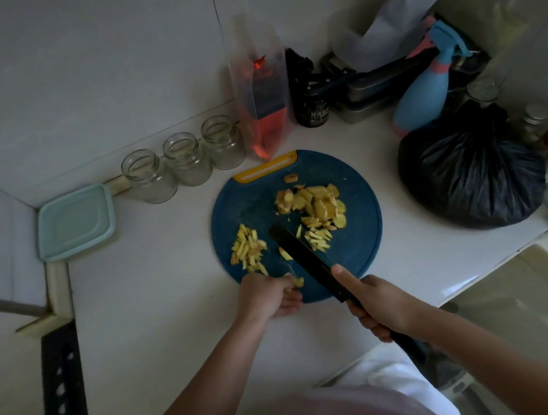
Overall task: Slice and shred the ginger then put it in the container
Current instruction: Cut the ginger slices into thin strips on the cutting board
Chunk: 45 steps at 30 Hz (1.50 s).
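A round blue cutting board [357, 252] lies on the white counter. A heap of ginger slices [313, 202] sits on its far right part. Shredded ginger strips [248, 250] lie at its left, and a smaller bunch of strips [319, 238] lies beside the blade. My right hand [381, 304] grips the handle of a black knife [300, 252], whose blade lies flat over the board's middle. My left hand [266, 298] pinches a few ginger pieces [295, 280] at the board's near edge. A pale green lidded container [76, 223] stands at the far left.
Three glass jars [187, 159] stand behind the board, with a clear pouch [263, 105] beside them. A black bag [471, 169] and a blue spray bottle [425, 99] crowd the right. A second black knife [61, 385] lies at the left. The sink [527, 314] is at the lower right.
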Each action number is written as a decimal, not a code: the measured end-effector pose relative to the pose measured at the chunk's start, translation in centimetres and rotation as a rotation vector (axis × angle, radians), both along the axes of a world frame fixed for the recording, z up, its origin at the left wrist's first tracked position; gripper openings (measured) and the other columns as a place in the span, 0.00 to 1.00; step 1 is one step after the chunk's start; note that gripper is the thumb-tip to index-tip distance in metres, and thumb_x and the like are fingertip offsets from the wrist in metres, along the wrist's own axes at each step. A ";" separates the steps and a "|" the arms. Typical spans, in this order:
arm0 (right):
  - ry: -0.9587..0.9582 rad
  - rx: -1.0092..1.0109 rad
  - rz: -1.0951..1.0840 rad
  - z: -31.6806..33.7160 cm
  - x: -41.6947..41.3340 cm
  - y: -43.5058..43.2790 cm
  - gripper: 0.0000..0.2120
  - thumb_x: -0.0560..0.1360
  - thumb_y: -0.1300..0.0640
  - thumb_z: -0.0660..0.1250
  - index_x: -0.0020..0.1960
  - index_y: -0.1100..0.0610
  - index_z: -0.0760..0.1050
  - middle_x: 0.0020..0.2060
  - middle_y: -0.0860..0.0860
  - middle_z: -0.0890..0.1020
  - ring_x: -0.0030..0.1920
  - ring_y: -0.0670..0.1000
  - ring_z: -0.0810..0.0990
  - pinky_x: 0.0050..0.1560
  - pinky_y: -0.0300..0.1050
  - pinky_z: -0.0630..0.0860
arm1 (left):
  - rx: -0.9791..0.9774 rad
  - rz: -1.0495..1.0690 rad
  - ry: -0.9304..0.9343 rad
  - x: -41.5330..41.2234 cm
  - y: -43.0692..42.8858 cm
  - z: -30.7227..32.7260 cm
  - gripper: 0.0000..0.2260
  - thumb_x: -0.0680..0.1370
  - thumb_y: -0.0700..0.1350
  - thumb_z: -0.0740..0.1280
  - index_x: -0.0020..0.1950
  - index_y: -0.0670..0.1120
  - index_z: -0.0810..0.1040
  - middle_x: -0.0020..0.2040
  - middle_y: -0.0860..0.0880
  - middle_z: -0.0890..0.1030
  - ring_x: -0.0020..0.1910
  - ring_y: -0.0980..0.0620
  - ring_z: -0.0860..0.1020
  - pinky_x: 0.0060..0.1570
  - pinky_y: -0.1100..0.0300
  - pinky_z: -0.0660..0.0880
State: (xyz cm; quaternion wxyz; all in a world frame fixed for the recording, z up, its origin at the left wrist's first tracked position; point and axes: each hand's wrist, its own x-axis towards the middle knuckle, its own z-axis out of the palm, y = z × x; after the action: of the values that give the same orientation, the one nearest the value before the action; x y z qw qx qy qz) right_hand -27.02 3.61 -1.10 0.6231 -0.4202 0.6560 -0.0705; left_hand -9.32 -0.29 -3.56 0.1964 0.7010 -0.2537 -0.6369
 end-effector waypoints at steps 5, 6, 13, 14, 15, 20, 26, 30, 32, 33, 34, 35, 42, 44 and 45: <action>0.109 0.041 0.091 0.2 -2.9 0.1 0.31 0.72 0.27 0.53 0.29 0.54 0.60 0.22 0.50 0.62 0.20 0.49 0.57 0.21 0.35 0.58 | 0.015 -0.007 -0.041 0.3 -0.1 -0.2 0.07 0.76 0.38 0.68 0.40 0.36 0.78 0.30 0.43 0.81 0.24 0.51 0.79 0.25 0.62 0.77; 0.109 0.056 0.108 0.2 -3.3 0.0 0.32 0.70 0.26 0.53 0.28 0.54 0.60 0.22 0.50 0.62 0.20 0.49 0.57 0.21 0.35 0.58 | 0.023 -0.034 -0.072 0.4 -0.1 -0.3 0.08 0.76 0.39 0.69 0.39 0.36 0.78 0.29 0.43 0.80 0.25 0.51 0.79 0.26 0.62 0.78; 0.125 0.070 0.196 -0.2 -3.8 0.3 0.33 0.68 0.24 0.52 0.28 0.55 0.62 0.21 0.51 0.64 0.21 0.50 0.60 0.22 0.38 0.61 | 0.103 -0.050 -0.057 0.4 -0.2 0.0 0.11 0.78 0.41 0.66 0.40 0.36 0.78 0.25 0.46 0.79 0.23 0.52 0.79 0.23 0.64 0.76; 0.120 0.067 0.197 -0.2 -3.6 0.4 0.33 0.68 0.25 0.52 0.27 0.55 0.62 0.21 0.50 0.64 0.21 0.50 0.60 0.21 0.37 0.61 | 0.112 -0.038 -0.040 0.3 -0.2 0.2 0.10 0.78 0.40 0.65 0.40 0.35 0.78 0.25 0.46 0.80 0.24 0.52 0.79 0.23 0.64 0.76; 0.117 0.065 0.198 -0.2 -3.5 0.6 0.33 0.68 0.25 0.52 0.27 0.55 0.62 0.21 0.50 0.64 0.20 0.50 0.60 0.21 0.37 0.61 | 0.119 -0.030 -0.027 0.3 -0.2 0.3 0.09 0.78 0.39 0.65 0.41 0.35 0.78 0.26 0.46 0.80 0.24 0.52 0.80 0.24 0.64 0.76; 0.198 0.043 0.235 0.2 -3.0 0.8 0.32 0.71 0.27 0.51 0.31 0.57 0.65 0.20 0.48 0.66 0.19 0.48 0.62 0.20 0.36 0.62 | 0.136 -0.037 -0.015 0.1 -0.4 0.5 0.09 0.79 0.36 0.62 0.41 0.36 0.78 0.27 0.46 0.81 0.24 0.53 0.80 0.24 0.64 0.76; 0.276 0.001 0.268 0.8 -3.2 0.8 0.30 0.75 0.31 0.52 0.34 0.58 0.69 0.22 0.47 0.70 0.16 0.44 0.67 0.21 0.33 0.64 | 0.129 -0.074 -0.035 0.3 -0.6 0.4 0.09 0.79 0.38 0.63 0.42 0.37 0.79 0.27 0.46 0.81 0.25 0.53 0.80 0.24 0.64 0.76; 0.345 -0.047 0.312 0.9 -3.3 0.6 0.31 0.76 0.32 0.51 0.35 0.58 0.70 0.26 0.48 0.72 0.20 0.41 0.71 0.27 0.30 0.68 | 0.139 -0.105 -0.033 0.4 -0.9 0.4 0.09 0.79 0.37 0.63 0.41 0.37 0.79 0.27 0.47 0.81 0.25 0.53 0.80 0.24 0.64 0.76; 0.366 -0.061 0.324 0.9 -3.5 0.2 0.32 0.74 0.30 0.49 0.34 0.58 0.71 0.27 0.48 0.73 0.26 0.44 0.72 0.36 0.36 0.73 | 0.142 -0.118 -0.031 0.5 -1.0 0.3 0.08 0.78 0.37 0.64 0.41 0.37 0.79 0.28 0.46 0.81 0.25 0.53 0.80 0.24 0.64 0.76; 0.377 -0.070 0.332 0.9 -3.7 0.0 0.33 0.73 0.29 0.49 0.33 0.57 0.70 0.26 0.48 0.73 0.26 0.45 0.72 0.38 0.39 0.74 | 0.145 -0.120 -0.027 0.5 -1.1 0.3 0.08 0.78 0.37 0.64 0.41 0.37 0.79 0.28 0.46 0.81 0.25 0.53 0.80 0.24 0.64 0.76; 0.386 -0.075 0.344 0.9 -3.8 -0.1 0.33 0.74 0.29 0.49 0.33 0.57 0.70 0.25 0.47 0.72 0.25 0.44 0.70 0.38 0.39 0.74 | 0.148 -0.118 -0.020 0.6 -1.1 0.3 0.08 0.78 0.37 0.65 0.41 0.37 0.79 0.28 0.46 0.81 0.25 0.53 0.80 0.24 0.64 0.76; 0.391 -0.077 0.357 1.0 -3.9 -0.2 0.33 0.74 0.29 0.49 0.32 0.57 0.70 0.24 0.46 0.71 0.23 0.44 0.69 0.37 0.39 0.73 | 0.153 -0.113 -0.010 0.6 -1.1 0.2 0.07 0.77 0.37 0.65 0.41 0.36 0.80 0.29 0.46 0.82 0.26 0.53 0.80 0.24 0.65 0.76; 0.386 -0.031 0.379 0.9 -4.1 -0.1 0.32 0.72 0.28 0.50 0.33 0.57 0.68 0.26 0.49 0.71 0.26 0.49 0.70 0.34 0.40 0.73 | 0.170 -0.054 0.049 0.6 -0.9 -0.1 0.06 0.77 0.36 0.65 0.42 0.36 0.79 0.29 0.46 0.82 0.26 0.53 0.81 0.24 0.65 0.75; 0.424 -0.087 0.425 0.9 -3.9 0.0 0.33 0.71 0.27 0.47 0.32 0.58 0.66 0.27 0.49 0.70 0.29 0.48 0.69 0.42 0.44 0.75 | 0.169 -0.059 0.041 0.6 -1.0 -0.1 0.07 0.78 0.37 0.64 0.42 0.37 0.79 0.29 0.46 0.82 0.26 0.53 0.80 0.24 0.65 0.75; 0.439 -0.109 0.442 0.7 -3.8 0.1 0.34 0.69 0.27 0.46 0.33 0.58 0.66 0.28 0.50 0.69 0.29 0.48 0.68 0.43 0.44 0.74 | 0.170 -0.066 0.033 0.7 -1.0 -0.1 0.07 0.78 0.37 0.64 0.42 0.37 0.79 0.28 0.47 0.82 0.26 0.53 0.80 0.24 0.64 0.75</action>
State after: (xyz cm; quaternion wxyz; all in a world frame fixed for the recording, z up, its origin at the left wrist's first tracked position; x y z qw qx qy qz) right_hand -30.85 3.66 -0.36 0.4434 -0.5904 0.6629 0.1241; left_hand -8.67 -1.27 -3.71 0.1195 0.6960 -0.2184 -0.6735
